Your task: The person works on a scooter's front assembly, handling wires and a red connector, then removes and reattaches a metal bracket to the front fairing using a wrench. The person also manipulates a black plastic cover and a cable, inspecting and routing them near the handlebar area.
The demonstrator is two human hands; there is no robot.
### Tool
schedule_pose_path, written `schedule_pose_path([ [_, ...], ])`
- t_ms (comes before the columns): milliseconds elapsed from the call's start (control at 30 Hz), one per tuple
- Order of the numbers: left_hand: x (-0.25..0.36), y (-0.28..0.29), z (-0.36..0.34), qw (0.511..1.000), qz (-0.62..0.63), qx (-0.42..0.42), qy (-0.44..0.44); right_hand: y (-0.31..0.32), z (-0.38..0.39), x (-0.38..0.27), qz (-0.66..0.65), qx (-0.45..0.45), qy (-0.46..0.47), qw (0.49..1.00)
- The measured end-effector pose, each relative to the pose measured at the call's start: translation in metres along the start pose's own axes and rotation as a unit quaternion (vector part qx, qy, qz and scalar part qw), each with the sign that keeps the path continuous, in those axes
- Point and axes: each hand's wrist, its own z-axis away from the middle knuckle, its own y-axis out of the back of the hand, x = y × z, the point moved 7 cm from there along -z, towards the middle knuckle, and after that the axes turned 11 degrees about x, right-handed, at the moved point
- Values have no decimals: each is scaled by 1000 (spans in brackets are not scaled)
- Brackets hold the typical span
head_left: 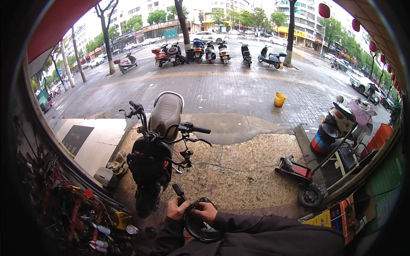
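Note:
Close to my body I hold a round black ring-shaped part (191,230), perhaps a lamp housing; its kind does not show clearly. My left hand (176,208) is closed at its left edge. A short black handle (179,192) sticks up beside the left fingers, its lower end hidden. My right hand (206,211) closes on the ring's upper edge, fingers bent inside it. Just ahead and to the left stands a dark motorbike (147,164) with a brown seat (166,113), its handlebar facing me and loose wires hanging near the right grip.
Tools and parts crowd the lower left (81,217). To the right lie a red floor jack (299,169) and a small wheel (310,195), near a blue-and-red drum (323,137). A yellow bucket (279,100) stands on the wet pavement, with parked scooters (223,53) beyond.

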Motion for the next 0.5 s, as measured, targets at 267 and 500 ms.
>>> schedule_pose_path([
  [267,2,11,1,1000,-2,1,-8,-16,-6,8,-8,11,46,999],
  [500,8,20,8,1000,13,1,-7,-28,4,3,-96,-23,-28,995],
])
